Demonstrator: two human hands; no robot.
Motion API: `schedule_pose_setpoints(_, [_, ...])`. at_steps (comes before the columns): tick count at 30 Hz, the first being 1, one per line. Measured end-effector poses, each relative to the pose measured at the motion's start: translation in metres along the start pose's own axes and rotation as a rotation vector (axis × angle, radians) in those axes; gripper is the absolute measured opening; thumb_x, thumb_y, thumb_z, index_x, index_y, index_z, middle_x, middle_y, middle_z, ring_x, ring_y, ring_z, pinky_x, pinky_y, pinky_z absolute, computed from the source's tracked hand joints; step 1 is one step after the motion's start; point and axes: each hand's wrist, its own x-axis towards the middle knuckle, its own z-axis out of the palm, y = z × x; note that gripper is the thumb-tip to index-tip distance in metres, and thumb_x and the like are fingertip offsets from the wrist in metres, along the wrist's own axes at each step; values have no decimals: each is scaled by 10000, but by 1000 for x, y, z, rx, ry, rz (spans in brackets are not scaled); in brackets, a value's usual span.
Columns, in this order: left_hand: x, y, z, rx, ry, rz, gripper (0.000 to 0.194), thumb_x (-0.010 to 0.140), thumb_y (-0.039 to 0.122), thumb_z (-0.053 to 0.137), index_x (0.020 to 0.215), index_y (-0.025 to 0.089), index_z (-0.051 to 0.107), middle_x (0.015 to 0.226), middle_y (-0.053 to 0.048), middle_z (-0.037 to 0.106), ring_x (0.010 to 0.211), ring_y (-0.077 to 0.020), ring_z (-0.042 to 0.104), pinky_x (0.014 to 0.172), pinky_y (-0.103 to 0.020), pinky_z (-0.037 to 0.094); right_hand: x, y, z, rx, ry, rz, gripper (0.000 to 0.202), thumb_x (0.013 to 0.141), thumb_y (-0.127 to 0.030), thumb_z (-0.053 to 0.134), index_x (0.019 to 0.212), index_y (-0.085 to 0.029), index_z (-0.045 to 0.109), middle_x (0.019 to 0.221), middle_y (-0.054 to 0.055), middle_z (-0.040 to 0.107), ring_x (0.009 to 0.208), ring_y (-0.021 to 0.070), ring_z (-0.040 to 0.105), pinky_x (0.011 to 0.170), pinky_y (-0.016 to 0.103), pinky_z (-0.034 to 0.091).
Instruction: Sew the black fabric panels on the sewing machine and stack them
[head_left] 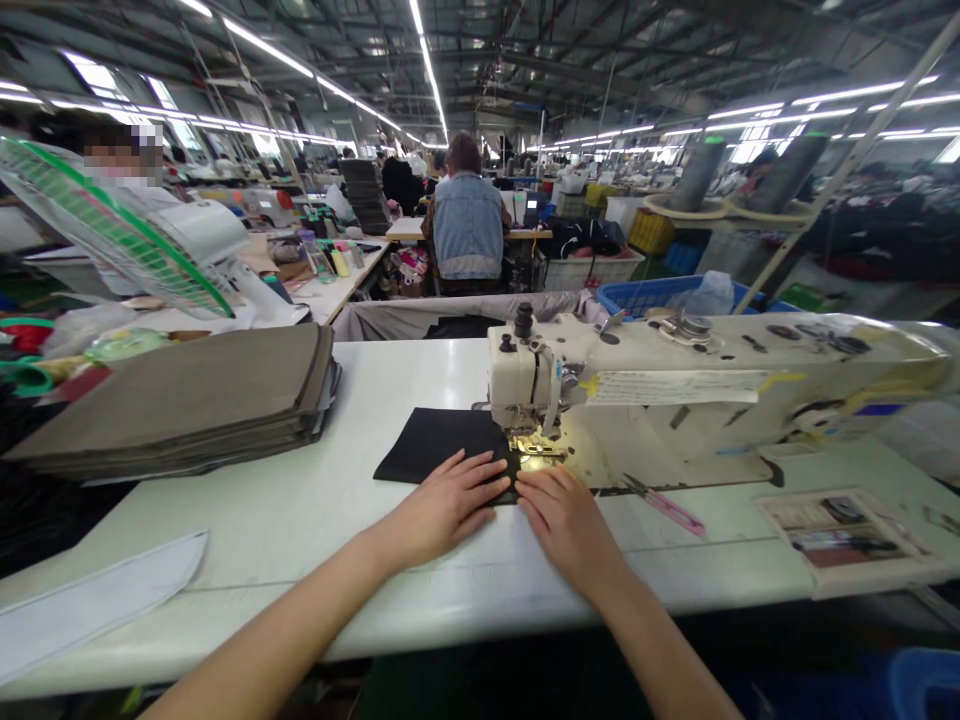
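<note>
A black fabric piece [442, 440] lies on the pale sewing table, its right end by the needle area of a cream sewing machine [517, 390]. My left hand [454, 500] rests flat on the fabric's front part, fingers spread and pointing right. My right hand [562, 515] is at the fabric's right edge, just in front of the lit needle plate [540, 450]. Its fingers lie close together, with the fingertips near those of my left hand. Whether the right fingers pinch the cloth edge is hard to make out.
Pink-handled snips [675, 513] and a parts tray [844, 540] lie to the right. A stack of grey-brown fabric [187, 395] stands left, with a white panel [105, 595] in front. Behind are a fan [127, 225], a blue basket [652, 295] and a seated person [468, 225].
</note>
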Motion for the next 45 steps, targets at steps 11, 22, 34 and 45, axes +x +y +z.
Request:
schedule_pose_setpoints(11, [30, -36, -10, -19, -2, -58, 435, 1025, 345, 454, 1451, 281, 511, 1548, -76, 458, 1469, -275, 357, 1177, -586, 268, 22, 5, 5, -60, -33, 103, 203, 967, -181, 543, 1096, -222, 695, 1104, 85, 691, 1036, 266, 606, 915, 460, 512])
schedule_pose_setpoints(22, [31, -42, -11, -4, 26, -28, 407, 1034, 346, 440, 1420, 276, 545, 1525, -68, 493, 1455, -253, 380, 1202, -544, 241, 0, 2, 3, 67, 27, 128, 216, 964, -180, 545, 1143, -189, 666, 1143, 100, 681, 1066, 258, 614, 954, 472, 528])
schedule_pose_setpoints(34, [31, -40, 6, 154, 66, -314, 637, 1016, 478, 416, 1518, 88, 371, 1598, -206, 318, 1502, -321, 263, 1192, -539, 268, -16, -6, 4, 113, 140, 187, 225, 997, -281, 504, 1106, -216, 689, 1121, 103, 700, 1055, 265, 642, 947, 476, 541])
schedule_pose_setpoints(45, [7, -43, -20, 47, 298, -424, 293, 888, 155, 505, 1106, 187, 698, 1116, -108, 728, 1071, -279, 671, 947, -407, 536, -20, -2, 4, 169, 149, 203, 243, 1007, -333, 503, 1114, -205, 680, 1118, 100, 704, 1057, 260, 638, 952, 464, 535])
